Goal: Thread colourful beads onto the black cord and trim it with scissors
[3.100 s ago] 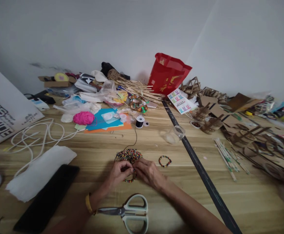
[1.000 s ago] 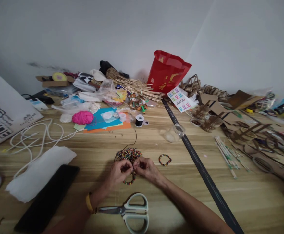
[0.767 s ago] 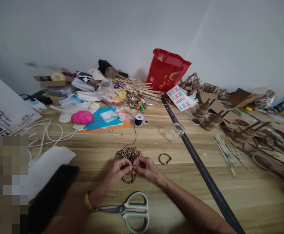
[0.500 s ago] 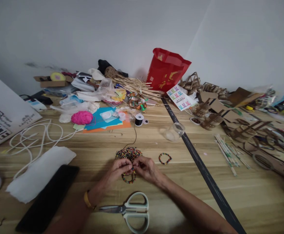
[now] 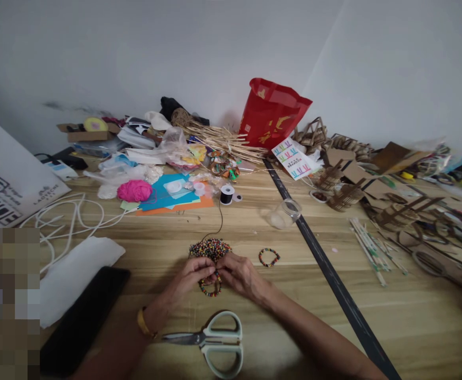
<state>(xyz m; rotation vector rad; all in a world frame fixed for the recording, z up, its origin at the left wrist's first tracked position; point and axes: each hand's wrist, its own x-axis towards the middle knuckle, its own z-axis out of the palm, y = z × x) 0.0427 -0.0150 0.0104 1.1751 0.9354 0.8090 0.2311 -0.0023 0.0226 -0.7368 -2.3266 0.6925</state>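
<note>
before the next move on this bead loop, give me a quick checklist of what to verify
1. Both hands on the bead loop: left hand and right hand pinch it at the top. Ok.
2. Knot or thread ends closed: hidden between the fingertips. Cannot tell.
3. Black thread runs free to the spool: it passes behind the bead pile, slack and unsnagged. Ok.
4. Scissors within reach: lying just in front of the wrists. Ok.
5. Finished bracelet out of the way: apart, to the right of the right hand. Ok.
</note>
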